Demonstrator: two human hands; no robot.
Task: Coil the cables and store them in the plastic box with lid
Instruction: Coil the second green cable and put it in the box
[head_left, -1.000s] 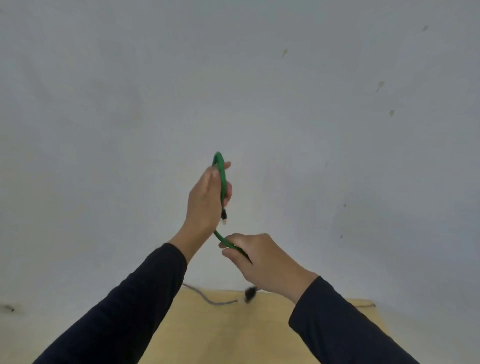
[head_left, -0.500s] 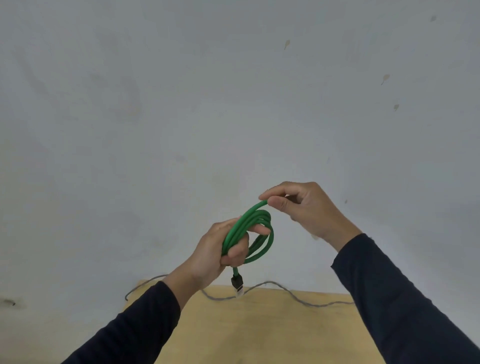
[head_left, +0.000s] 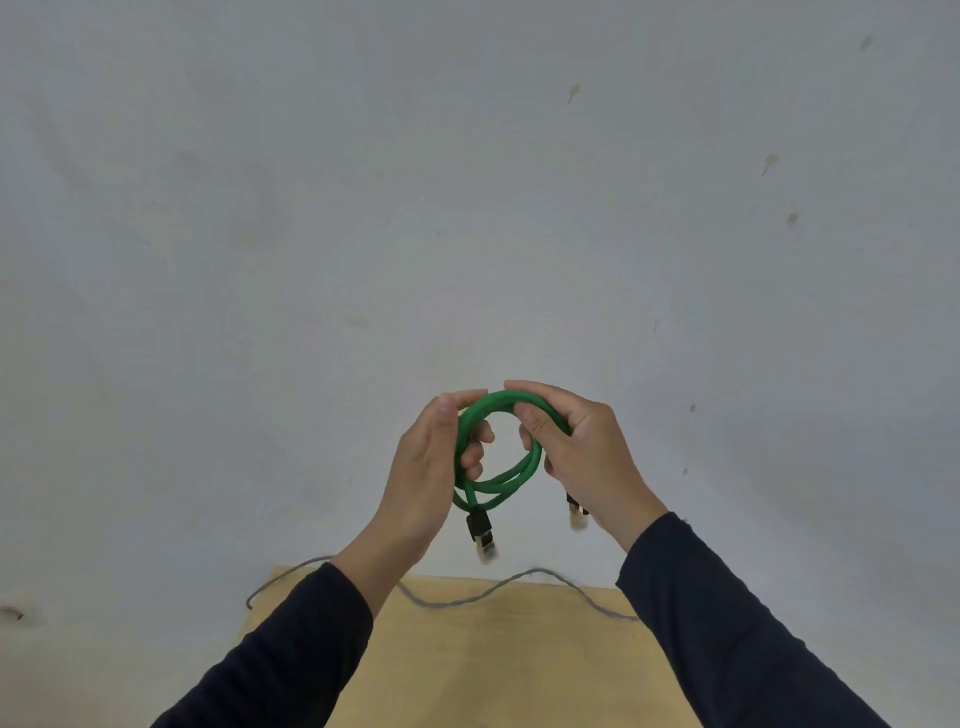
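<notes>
A green cable (head_left: 511, 475) is wound into a small round coil and held up in front of a pale wall. My left hand (head_left: 426, 467) grips the coil's left side, my right hand (head_left: 582, 452) grips its upper right side. Two black plugs with metal tips hang down, one below the coil's bottom (head_left: 480, 530) and one under my right hand (head_left: 575, 509). A thin grey cable (head_left: 467, 597) lies in waves across the far edge of the wooden table (head_left: 493, 665). No plastic box shows in this view.
The wall behind has a few small marks. Dark sleeves cover both forearms. The table's left corner sits at the lower middle, with pale floor on its left.
My right hand came from the upper right onto the coil's top right. The coil turned to face me as a full ring, and both hands now hold it higher.
</notes>
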